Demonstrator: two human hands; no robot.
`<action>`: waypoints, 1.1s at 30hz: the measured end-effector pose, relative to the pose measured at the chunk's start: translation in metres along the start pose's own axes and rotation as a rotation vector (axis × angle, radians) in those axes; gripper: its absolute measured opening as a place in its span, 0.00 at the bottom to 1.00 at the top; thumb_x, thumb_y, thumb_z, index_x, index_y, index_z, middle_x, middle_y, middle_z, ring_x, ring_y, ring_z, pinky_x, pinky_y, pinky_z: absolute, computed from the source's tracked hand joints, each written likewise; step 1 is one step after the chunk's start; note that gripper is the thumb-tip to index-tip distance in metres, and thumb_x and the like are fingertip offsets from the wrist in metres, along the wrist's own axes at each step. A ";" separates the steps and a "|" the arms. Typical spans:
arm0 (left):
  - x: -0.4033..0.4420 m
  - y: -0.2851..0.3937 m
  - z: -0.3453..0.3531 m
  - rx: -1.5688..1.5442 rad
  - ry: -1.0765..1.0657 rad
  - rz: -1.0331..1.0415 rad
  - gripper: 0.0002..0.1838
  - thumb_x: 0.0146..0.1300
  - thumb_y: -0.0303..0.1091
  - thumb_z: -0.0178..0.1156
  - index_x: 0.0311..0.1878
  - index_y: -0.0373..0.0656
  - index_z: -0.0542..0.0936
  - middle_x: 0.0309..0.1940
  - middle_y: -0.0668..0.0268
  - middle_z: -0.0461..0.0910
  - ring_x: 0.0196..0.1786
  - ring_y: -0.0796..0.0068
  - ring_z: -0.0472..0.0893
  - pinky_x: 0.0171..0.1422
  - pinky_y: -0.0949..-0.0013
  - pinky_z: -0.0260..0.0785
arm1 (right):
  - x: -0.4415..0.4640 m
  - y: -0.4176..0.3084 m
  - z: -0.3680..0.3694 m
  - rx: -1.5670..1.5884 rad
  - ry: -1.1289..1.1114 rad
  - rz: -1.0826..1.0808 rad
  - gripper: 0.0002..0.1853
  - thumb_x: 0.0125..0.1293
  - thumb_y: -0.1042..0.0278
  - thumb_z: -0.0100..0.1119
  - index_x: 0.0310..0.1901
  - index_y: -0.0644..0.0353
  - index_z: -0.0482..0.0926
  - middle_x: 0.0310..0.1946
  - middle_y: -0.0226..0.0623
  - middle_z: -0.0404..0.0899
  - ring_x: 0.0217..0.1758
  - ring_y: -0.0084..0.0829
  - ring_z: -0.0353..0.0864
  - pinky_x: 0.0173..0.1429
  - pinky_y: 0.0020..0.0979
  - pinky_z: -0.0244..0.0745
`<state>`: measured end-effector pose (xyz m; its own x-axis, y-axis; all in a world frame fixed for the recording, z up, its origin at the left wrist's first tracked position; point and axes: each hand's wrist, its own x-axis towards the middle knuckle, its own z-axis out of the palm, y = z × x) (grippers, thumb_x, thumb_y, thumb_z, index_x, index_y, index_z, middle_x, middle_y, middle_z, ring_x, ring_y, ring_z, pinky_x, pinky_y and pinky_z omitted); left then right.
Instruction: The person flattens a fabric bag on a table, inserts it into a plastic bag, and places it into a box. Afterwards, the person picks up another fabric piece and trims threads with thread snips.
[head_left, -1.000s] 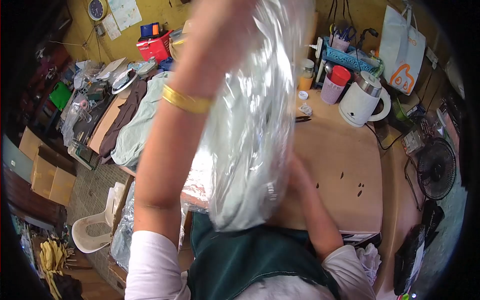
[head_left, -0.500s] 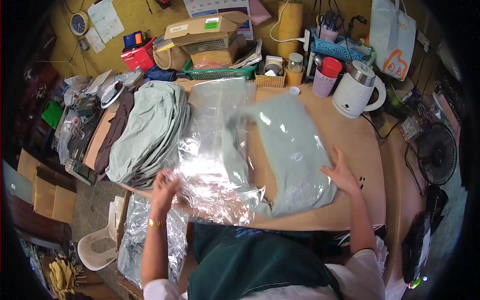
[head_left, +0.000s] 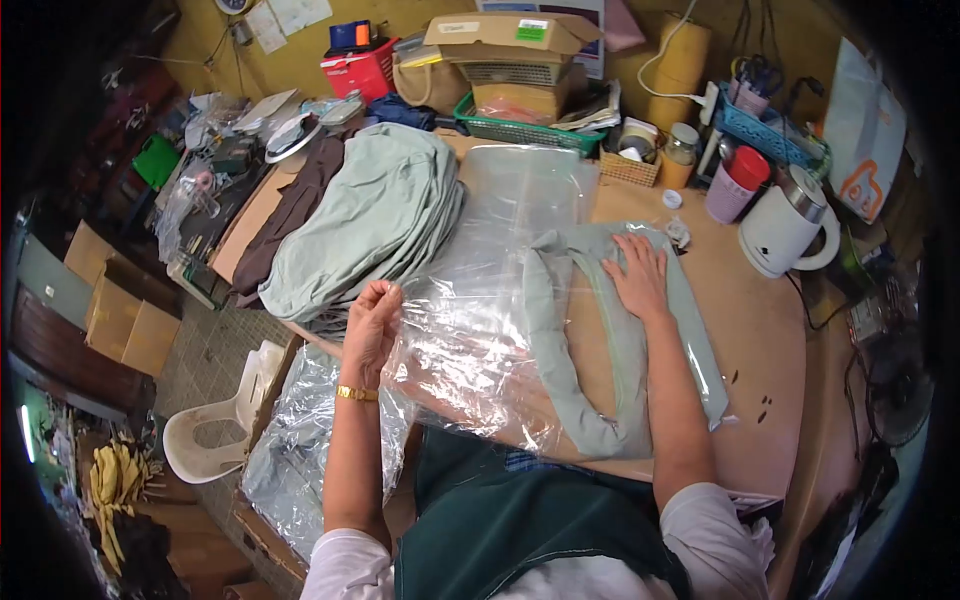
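My left hand (head_left: 374, 322) pinches the left edge of a clear plastic bag (head_left: 480, 300) that lies flat and shiny on the table. My right hand (head_left: 638, 275) lies spread, palm down, on a pale green folded garment (head_left: 625, 385), part of which is under glossy clear plastic. The garment bends in a loop, with brown tabletop showing inside it. Left of the bag rests a thick pile of pale green garments (head_left: 375, 215), beside a dark brown one (head_left: 300, 205).
A white kettle (head_left: 783, 225), a pink cup (head_left: 738, 185) and jars stand at the back right. Behind the bag is a green basket (head_left: 530, 133) with boxes. A box of plastic-wrapped items (head_left: 325, 440) and a white chair (head_left: 222, 425) are lower left.
The bagged garment raised earlier now lies on the table. My right hand has moved from its right edge onto its top. My left hand has taken hold of the clear bag's edge.
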<state>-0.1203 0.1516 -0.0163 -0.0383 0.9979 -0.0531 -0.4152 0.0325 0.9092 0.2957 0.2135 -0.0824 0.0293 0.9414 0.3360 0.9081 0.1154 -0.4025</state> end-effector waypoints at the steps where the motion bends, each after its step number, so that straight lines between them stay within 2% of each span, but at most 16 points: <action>1: -0.001 -0.001 -0.006 -0.002 0.017 -0.001 0.06 0.65 0.27 0.64 0.37 0.45 0.75 0.27 0.75 0.75 0.28 0.86 0.72 0.32 0.82 0.62 | 0.000 0.002 -0.001 -0.010 -0.003 -0.001 0.29 0.68 0.45 0.54 0.65 0.50 0.70 0.69 0.41 0.64 0.76 0.42 0.55 0.77 0.55 0.41; 4: -0.009 -0.001 -0.029 0.002 0.105 0.154 0.09 0.64 0.27 0.64 0.32 0.46 0.73 0.26 0.75 0.74 0.26 0.86 0.72 0.30 0.82 0.62 | -0.001 0.002 -0.005 -0.025 -0.036 0.005 0.29 0.68 0.45 0.54 0.67 0.49 0.69 0.70 0.40 0.63 0.77 0.41 0.53 0.77 0.55 0.39; 8: -0.033 0.027 -0.038 0.266 0.638 0.604 0.12 0.67 0.32 0.63 0.28 0.48 0.72 0.21 0.75 0.69 0.21 0.88 0.65 0.25 0.80 0.55 | 0.001 0.014 0.001 -0.081 -0.011 0.019 0.29 0.68 0.45 0.54 0.66 0.49 0.70 0.70 0.40 0.64 0.77 0.41 0.54 0.77 0.55 0.39; 9: -0.047 0.024 -0.038 0.424 0.503 0.510 0.13 0.70 0.37 0.61 0.28 0.48 0.72 0.17 0.78 0.65 0.19 0.89 0.60 0.22 0.79 0.50 | 0.004 0.012 0.003 -0.080 -0.018 0.018 0.29 0.68 0.45 0.54 0.66 0.49 0.70 0.70 0.40 0.64 0.77 0.41 0.54 0.77 0.55 0.39; 12: -0.096 0.001 0.014 0.445 0.044 -0.267 0.14 0.69 0.45 0.61 0.33 0.44 0.79 0.17 0.78 0.68 0.17 0.90 0.62 0.20 0.81 0.49 | 0.001 0.013 0.005 -0.109 -0.021 0.048 0.29 0.67 0.45 0.54 0.65 0.49 0.71 0.70 0.40 0.65 0.77 0.40 0.54 0.77 0.54 0.40; 14: -0.098 -0.038 0.045 0.333 0.056 -0.239 0.10 0.70 0.38 0.59 0.34 0.44 0.78 0.16 0.77 0.67 0.16 0.89 0.62 0.19 0.79 0.51 | 0.002 0.015 0.007 -0.110 0.025 -0.003 0.28 0.67 0.44 0.54 0.65 0.50 0.71 0.70 0.40 0.65 0.76 0.40 0.55 0.76 0.53 0.41; 16: -0.085 -0.065 0.033 -0.072 -0.113 -0.168 0.06 0.72 0.34 0.56 0.40 0.42 0.78 0.22 0.75 0.74 0.22 0.87 0.71 0.26 0.80 0.63 | 0.001 0.017 0.009 -0.126 0.020 0.011 0.28 0.67 0.44 0.54 0.65 0.50 0.72 0.70 0.40 0.65 0.76 0.39 0.55 0.76 0.52 0.42; 18: -0.084 -0.070 0.051 -0.497 0.142 -0.247 0.05 0.71 0.30 0.56 0.45 0.41 0.76 0.38 0.69 0.81 0.39 0.80 0.80 0.44 0.78 0.74 | 0.002 0.018 0.008 -0.144 0.028 0.019 0.28 0.67 0.44 0.54 0.64 0.50 0.72 0.69 0.40 0.65 0.76 0.39 0.55 0.76 0.52 0.42; 19: -0.088 -0.060 0.057 -0.557 0.018 -0.244 0.11 0.68 0.30 0.57 0.51 0.39 0.75 0.55 0.63 0.79 0.58 0.71 0.77 0.61 0.70 0.73 | 0.002 0.016 0.007 -0.133 0.020 0.017 0.29 0.67 0.44 0.54 0.64 0.50 0.72 0.69 0.40 0.65 0.76 0.39 0.55 0.76 0.51 0.42; 20: -0.094 -0.044 0.074 -0.673 -0.044 -0.210 0.17 0.66 0.30 0.58 0.57 0.37 0.74 0.58 0.58 0.77 0.62 0.66 0.76 0.64 0.64 0.73 | 0.002 0.016 0.006 -0.119 0.015 0.014 0.29 0.67 0.44 0.54 0.65 0.50 0.72 0.69 0.40 0.65 0.76 0.38 0.55 0.76 0.51 0.42; 23: -0.100 -0.068 0.023 -0.758 -0.053 -0.215 0.17 0.67 0.33 0.58 0.56 0.38 0.76 0.55 0.57 0.79 0.56 0.63 0.79 0.62 0.56 0.72 | 0.002 0.018 0.009 -0.120 0.050 0.009 0.27 0.67 0.45 0.55 0.64 0.46 0.73 0.69 0.37 0.66 0.75 0.36 0.58 0.76 0.51 0.41; 25: -0.110 -0.057 0.016 -0.643 -0.199 -0.439 0.21 0.64 0.31 0.63 0.59 0.35 0.73 0.52 0.57 0.80 0.55 0.63 0.81 0.62 0.59 0.73 | 0.002 0.021 0.008 -0.109 0.035 0.018 0.28 0.67 0.44 0.54 0.64 0.47 0.72 0.69 0.38 0.65 0.76 0.37 0.56 0.76 0.51 0.41; 26: -0.116 -0.058 0.008 -0.641 -0.195 -0.435 0.21 0.64 0.31 0.63 0.59 0.35 0.73 0.52 0.57 0.80 0.55 0.63 0.81 0.62 0.59 0.73 | 0.003 0.019 0.008 -0.094 0.022 0.016 0.29 0.67 0.43 0.54 0.65 0.48 0.72 0.70 0.38 0.64 0.77 0.37 0.54 0.76 0.51 0.41; 28: -0.123 -0.051 0.005 -0.330 -0.169 -0.451 0.22 0.63 0.30 0.65 0.59 0.36 0.74 0.48 0.60 0.81 0.50 0.65 0.83 0.58 0.61 0.75 | 0.004 0.019 0.009 -0.100 0.016 0.016 0.29 0.67 0.42 0.54 0.65 0.47 0.72 0.70 0.37 0.64 0.77 0.37 0.54 0.77 0.51 0.40; 32: -0.127 -0.048 -0.027 -0.215 -0.053 -0.296 0.21 0.62 0.27 0.66 0.58 0.37 0.75 0.43 0.63 0.82 0.46 0.74 0.82 0.53 0.69 0.76 | 0.004 0.017 0.008 -0.116 0.005 0.026 0.28 0.67 0.42 0.54 0.65 0.46 0.72 0.70 0.37 0.64 0.77 0.36 0.54 0.77 0.52 0.39; 33: -0.127 -0.027 0.001 -0.112 0.057 -0.274 0.15 0.62 0.26 0.67 0.50 0.38 0.76 0.36 0.67 0.81 0.37 0.80 0.81 0.46 0.75 0.75 | 0.004 0.017 0.008 -0.114 0.004 0.016 0.28 0.67 0.42 0.54 0.65 0.46 0.72 0.70 0.37 0.64 0.77 0.36 0.54 0.77 0.52 0.39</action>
<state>-0.1033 0.0243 -0.0342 0.0395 0.9478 -0.3163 -0.5146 0.2906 0.8067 0.3076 0.2221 -0.0944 0.0462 0.9414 0.3340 0.9491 0.0629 -0.3086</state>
